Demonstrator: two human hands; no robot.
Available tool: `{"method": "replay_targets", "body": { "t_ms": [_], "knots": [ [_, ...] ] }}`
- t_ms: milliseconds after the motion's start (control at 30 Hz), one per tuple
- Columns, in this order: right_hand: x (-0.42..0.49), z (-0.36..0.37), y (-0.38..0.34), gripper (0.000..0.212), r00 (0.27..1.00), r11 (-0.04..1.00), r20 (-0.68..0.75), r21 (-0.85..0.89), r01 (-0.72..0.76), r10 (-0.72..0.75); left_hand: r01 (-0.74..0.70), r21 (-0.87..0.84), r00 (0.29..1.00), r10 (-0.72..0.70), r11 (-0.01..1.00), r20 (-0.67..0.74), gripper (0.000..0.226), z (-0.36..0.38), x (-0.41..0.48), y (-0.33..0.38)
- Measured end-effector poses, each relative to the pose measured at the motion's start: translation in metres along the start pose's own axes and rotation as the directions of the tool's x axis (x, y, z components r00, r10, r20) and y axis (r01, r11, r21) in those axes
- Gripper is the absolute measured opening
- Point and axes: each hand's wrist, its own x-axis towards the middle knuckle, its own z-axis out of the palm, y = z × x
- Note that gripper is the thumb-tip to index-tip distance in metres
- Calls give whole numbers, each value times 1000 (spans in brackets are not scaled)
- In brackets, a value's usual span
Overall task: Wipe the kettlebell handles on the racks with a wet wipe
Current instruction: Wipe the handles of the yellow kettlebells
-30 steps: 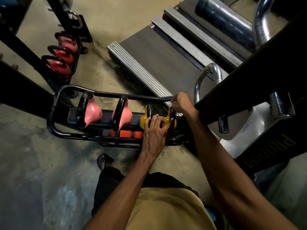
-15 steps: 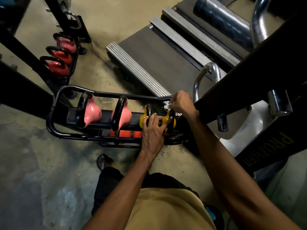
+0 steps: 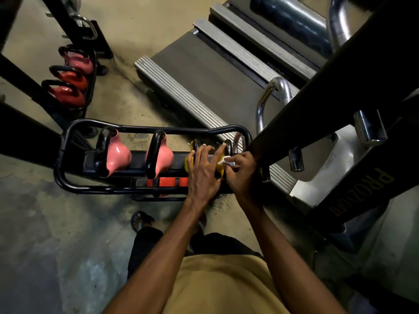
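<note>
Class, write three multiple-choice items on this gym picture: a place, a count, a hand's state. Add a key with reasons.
1. Where is the wet wipe? A on the floor; B in the right hand, at the rightmost yellow kettlebell; C on the treadmill.
2. How many pink kettlebells sit on the near rack? A one; B two; C four.
3. The left hand: A hangs idle; B rests, fingers straight, on the yellow kettlebells; C grips a pink handle.
Key: B, wipe pinched there; B, two pink bodies show; B, fingers spread over yellow.
</note>
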Motion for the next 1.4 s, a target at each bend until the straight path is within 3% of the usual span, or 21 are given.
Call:
{"method": "replay_targets", "body": {
  "t_ms": [233,567,700,933,1133,1200,1400],
  "knots": [
    [-28,-4,15,16,1000,998,-12,55,-18,19,-89,112,993,80,990,83,94,-2,4,-3],
    [-43,1,39,7,990,981,83,-147,123,-111,-112,149,982,87,982,169,97,-14,13,-4],
    [-45,0,38,6,986,982,95,-124,145,-134,-124,153,976,93,980,196,92,-19,17,-6],
    [-41,5,30,26,991,990,-35,60,-124,126,-136,183,984,111,974,140,100,-14,21,-14],
    [-21,16,22,13,937,925,-39,180,-334,346,-123,196,989,104,973,100,95,-12,22,-14],
    [-17,16,20,3,924,904,-18,218,-369,381,-122,208,990,103,971,100,95,-13,23,-14],
    [-9,23,12,10,890,859,-59,300,-416,452,-144,181,984,122,973,126,94,-10,20,-17]
  ]
}}
